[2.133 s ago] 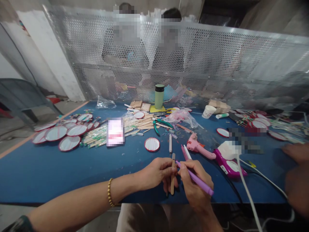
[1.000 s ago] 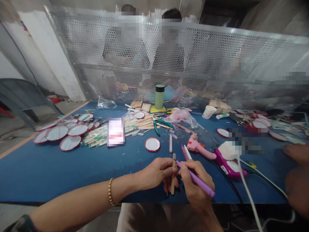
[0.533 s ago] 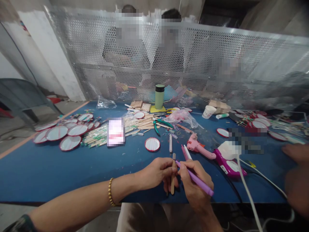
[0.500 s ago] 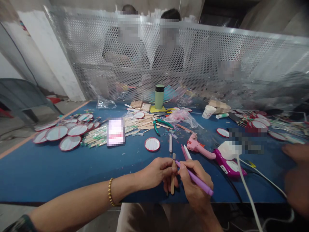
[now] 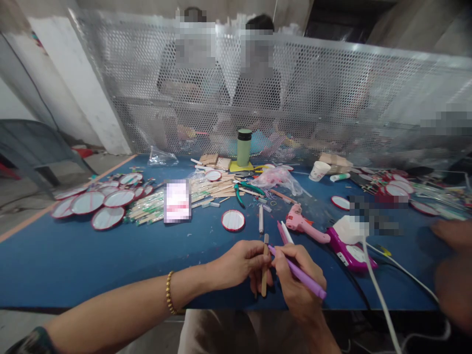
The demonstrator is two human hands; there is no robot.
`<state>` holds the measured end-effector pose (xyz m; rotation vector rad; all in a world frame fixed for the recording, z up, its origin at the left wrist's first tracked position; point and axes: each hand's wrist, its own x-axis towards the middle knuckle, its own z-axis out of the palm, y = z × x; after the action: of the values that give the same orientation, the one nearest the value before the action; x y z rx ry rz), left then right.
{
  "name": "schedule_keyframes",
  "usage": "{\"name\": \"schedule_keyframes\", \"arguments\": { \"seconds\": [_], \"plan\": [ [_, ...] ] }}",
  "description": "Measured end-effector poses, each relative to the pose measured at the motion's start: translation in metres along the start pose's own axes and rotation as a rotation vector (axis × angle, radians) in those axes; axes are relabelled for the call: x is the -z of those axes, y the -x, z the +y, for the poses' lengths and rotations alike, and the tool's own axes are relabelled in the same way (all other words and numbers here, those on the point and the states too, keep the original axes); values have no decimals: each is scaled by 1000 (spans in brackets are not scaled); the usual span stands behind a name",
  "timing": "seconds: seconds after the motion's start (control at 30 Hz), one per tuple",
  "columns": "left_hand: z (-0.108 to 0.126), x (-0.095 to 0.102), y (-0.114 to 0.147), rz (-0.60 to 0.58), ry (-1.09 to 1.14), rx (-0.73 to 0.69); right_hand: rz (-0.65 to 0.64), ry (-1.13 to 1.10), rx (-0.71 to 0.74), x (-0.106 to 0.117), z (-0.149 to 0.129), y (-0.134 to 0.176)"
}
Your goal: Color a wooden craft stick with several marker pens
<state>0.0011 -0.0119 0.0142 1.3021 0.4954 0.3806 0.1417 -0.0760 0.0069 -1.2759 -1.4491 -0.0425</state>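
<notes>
No visible shift: toward five o'clock in view, the left hand [image 5: 243, 263] still pinches the wooden stick [image 5: 264, 286], the right hand [image 5: 294, 291] clamps the purple pen [image 5: 307, 280], so work holds at one spot.

blue table [image 5: 110, 255] with discs [image 5: 232, 221], pliers [image 5: 252, 189], cup [image 5: 319, 171]

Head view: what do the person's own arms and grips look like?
The left forearm has a gold-coloured beaded bracelet and, farther up, a dark sleeve edge. The right forearm is bare where visible. Left grip and right grip are ungloved.
</notes>
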Motion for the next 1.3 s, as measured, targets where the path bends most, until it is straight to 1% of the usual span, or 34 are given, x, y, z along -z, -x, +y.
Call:
{"name": "schedule_keyframes", "arguments": {
  "seconds": [0.37,0.67,0.9,1.07,1.17,1.3],
  "plan": [
    [-1,0,0,-1,-3,3,23,10,-22,0,0,1],
    [-1,2,0,-16,-13,-11,-13,25,-19,0,0,-1],
    [-1,1,0,4,-20,-8,23,15,5,-2,-1,0],
    [-6,3,-2,2,-33,-32,-13,-19,2,-1,0,0],
    [-8,4,-2,-11,-42,-34,-17,-18,-15,-2,0,0],
    [-6,3,-2,-20,-42,-31,-10,-24,-5,-2,0,0]
  ]
}}
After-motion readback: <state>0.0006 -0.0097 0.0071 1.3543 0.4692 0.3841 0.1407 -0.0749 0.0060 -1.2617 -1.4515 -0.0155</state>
